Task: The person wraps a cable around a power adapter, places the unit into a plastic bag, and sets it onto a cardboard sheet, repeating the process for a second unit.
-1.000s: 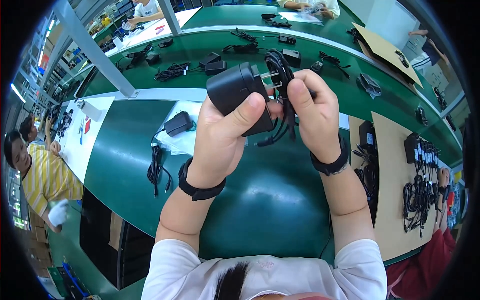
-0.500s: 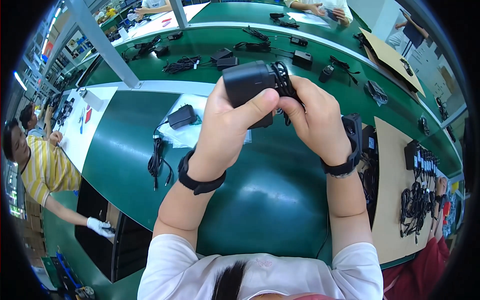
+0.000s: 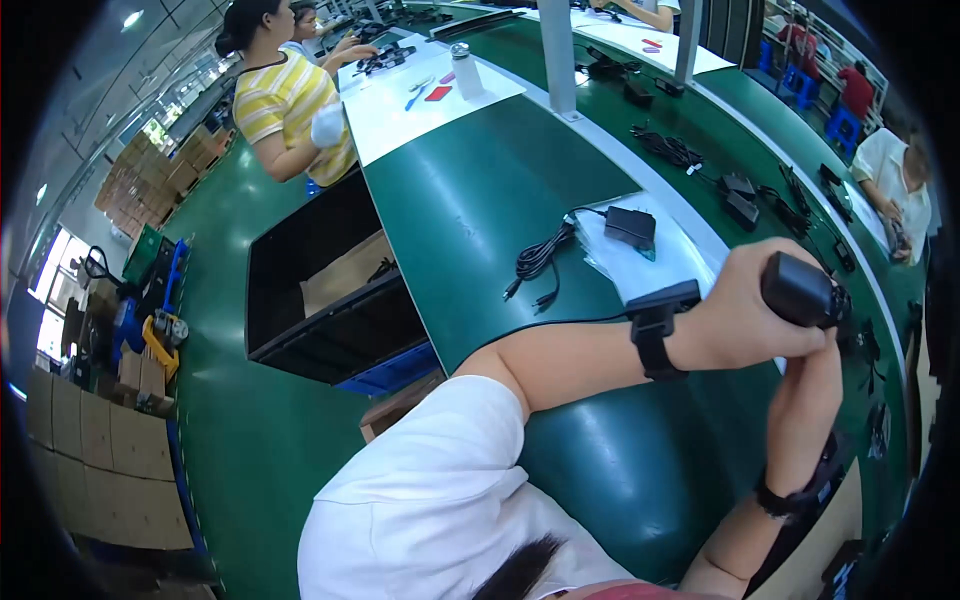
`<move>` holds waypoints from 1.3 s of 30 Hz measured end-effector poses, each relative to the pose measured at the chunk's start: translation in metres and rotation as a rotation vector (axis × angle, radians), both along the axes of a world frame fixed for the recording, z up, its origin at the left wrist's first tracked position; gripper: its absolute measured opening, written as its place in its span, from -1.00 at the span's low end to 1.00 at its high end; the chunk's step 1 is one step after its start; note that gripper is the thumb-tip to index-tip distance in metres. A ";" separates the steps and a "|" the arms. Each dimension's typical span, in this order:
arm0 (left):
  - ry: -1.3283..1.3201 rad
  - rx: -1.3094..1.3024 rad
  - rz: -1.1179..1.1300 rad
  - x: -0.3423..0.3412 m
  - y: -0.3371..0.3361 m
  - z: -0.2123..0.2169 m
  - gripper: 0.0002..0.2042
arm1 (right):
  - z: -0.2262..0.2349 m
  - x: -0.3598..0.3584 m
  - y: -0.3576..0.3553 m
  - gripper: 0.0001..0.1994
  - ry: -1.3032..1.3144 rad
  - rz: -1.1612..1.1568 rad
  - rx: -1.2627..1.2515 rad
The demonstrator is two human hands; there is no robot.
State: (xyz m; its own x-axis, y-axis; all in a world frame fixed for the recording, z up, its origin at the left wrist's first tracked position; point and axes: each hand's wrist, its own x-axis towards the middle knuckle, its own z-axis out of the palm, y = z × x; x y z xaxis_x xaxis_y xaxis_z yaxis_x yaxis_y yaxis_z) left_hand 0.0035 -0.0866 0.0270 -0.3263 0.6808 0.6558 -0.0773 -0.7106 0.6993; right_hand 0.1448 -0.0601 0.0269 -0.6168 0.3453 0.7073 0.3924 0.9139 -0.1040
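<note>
we see the left hand wrapped around a black power adapter, thumb and fingers closed on its body, holding it up above the green table toward the right rim of the view. a black wrist strap circles that forearm. the right hand rises from below and meets the adapter's underside; its fingers seem to be closed on the adapter or its cord, though the bend of the lens makes that hard to tell. a black band sits on the right wrist.

just beyond the left wrist, a 2nd black adapter lies on a sheet of white paper, with its coiled black cable trailing to the left on the green surface. further along the bench more black adapters and cables lie in a row. a white bottle stands on a white mat at the far end.

to the left of the table, a person in a yellow striped shirt stands beside a black bin, and stacked cardboard boxes line the green floor.
</note>
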 end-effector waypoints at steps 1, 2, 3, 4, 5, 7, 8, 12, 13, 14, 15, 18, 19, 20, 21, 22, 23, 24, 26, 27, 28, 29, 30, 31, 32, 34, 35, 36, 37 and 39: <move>0.009 -0.016 0.042 -0.003 0.001 -0.001 -0.60 | -0.003 -0.006 -0.001 -0.62 -0.008 0.001 0.018; 0.017 -0.032 0.079 -0.008 -0.001 -0.001 -0.60 | -0.007 -0.010 -0.002 -0.61 -0.017 -0.003 0.035; 0.079 -0.013 0.110 -0.014 0.000 -0.003 -0.59 | -0.011 -0.007 0.000 -0.67 -0.059 -0.038 -0.101; 0.120 0.015 0.117 -0.021 -0.001 -0.001 -0.60 | -0.005 -0.009 -0.001 -0.67 -0.068 -0.048 -0.100; 0.091 0.021 0.080 -0.024 -0.003 0.003 -0.61 | 0.004 -0.014 -0.002 -0.71 0.038 0.033 -0.150; 0.212 0.239 0.305 -0.030 -0.005 0.010 -0.64 | 0.006 -0.010 0.002 -0.69 0.193 0.056 -0.350; 0.212 0.247 0.303 -0.032 -0.005 0.012 -0.64 | 0.004 -0.003 0.013 -0.69 0.194 0.055 -0.342; 0.325 0.485 0.146 -0.026 -0.002 0.008 -0.66 | -0.039 -0.007 0.031 -0.59 0.694 0.732 -1.437; 0.374 0.482 0.145 -0.019 -0.005 0.004 -0.66 | -0.039 -0.001 0.033 -0.59 0.388 0.548 -0.895; 0.421 0.480 0.141 -0.014 -0.004 -0.001 -0.67 | -0.039 -0.006 0.033 -0.60 0.435 0.575 -0.981; 0.419 0.478 0.148 -0.009 -0.001 -0.007 -0.67 | -0.039 -0.009 0.032 -0.60 0.489 0.595 -1.068; 0.093 0.107 -0.036 -0.002 0.002 -0.011 -0.68 | -0.027 -0.016 0.031 -0.63 0.875 0.652 -1.488; -0.015 -0.033 -0.082 -0.004 0.000 -0.005 -0.67 | -0.023 -0.016 0.030 -0.65 1.035 0.607 -1.573; -0.124 -0.174 -0.124 -0.008 -0.003 0.000 -0.65 | -0.024 -0.017 0.034 -0.65 0.867 0.784 -1.437; -0.140 -0.158 -0.071 -0.011 0.002 -0.002 -0.60 | -0.026 -0.021 0.035 -0.72 0.857 0.623 -1.371; -0.147 -0.164 -0.046 -0.012 0.003 -0.003 -0.60 | -0.030 -0.026 0.037 -0.78 0.834 0.472 -1.311; -0.165 -0.156 -0.003 -0.014 0.002 -0.001 -0.59 | -0.033 -0.024 0.041 -0.83 0.715 0.439 -1.227; -0.184 -0.147 0.045 -0.017 0.002 0.000 -0.58 | -0.037 -0.019 0.043 -0.87 0.599 0.413 -1.140; -0.142 -0.134 0.000 -0.015 0.015 -0.006 -0.59 | -0.044 -0.015 0.045 -0.92 0.645 0.281 -1.153; -0.102 -0.127 -0.031 -0.014 0.016 -0.008 -0.60 | -0.047 -0.007 0.047 -0.89 0.620 0.349 -1.162; -0.066 -0.128 -0.061 -0.014 0.013 -0.009 -0.60 | -0.044 -0.007 0.043 -0.87 0.592 0.414 -1.176; -0.071 -0.132 -0.028 -0.018 0.010 -0.009 -0.60 | -0.043 -0.011 0.040 -0.87 0.572 0.439 -1.193; -0.058 -0.126 0.015 -0.021 0.007 -0.008 -0.61 | -0.042 -0.016 0.033 -0.82 0.698 0.540 -1.316; -0.050 -0.122 0.043 -0.020 0.008 -0.009 -0.61 | -0.041 -0.016 0.031 -0.76 0.831 0.621 -1.436; -0.050 -0.120 0.074 -0.021 0.004 -0.007 -0.61 | -0.042 -0.017 0.033 -0.76 0.810 0.647 -1.450; -0.039 -0.087 0.061 -0.020 -0.005 -0.004 -0.61 | -0.053 -0.007 0.050 -0.67 0.675 1.397 -1.726; -0.136 -0.083 -0.025 -0.019 -0.009 0.001 -0.61 | -0.054 0.000 0.051 -0.64 0.817 1.282 -1.825; -0.154 -0.110 -0.048 -0.018 -0.010 0.000 -0.60 | -0.055 0.000 0.055 -0.63 0.645 1.407 -1.751; -0.178 -0.136 -0.120 -0.016 -0.013 -0.001 -0.58 | -0.042 -0.009 0.036 -0.61 1.162 0.860 -1.777; -0.213 -0.160 -0.173 -0.020 -0.024 0.000 -0.57 | -0.038 -0.013 0.026 -0.60 1.562 0.247 -1.695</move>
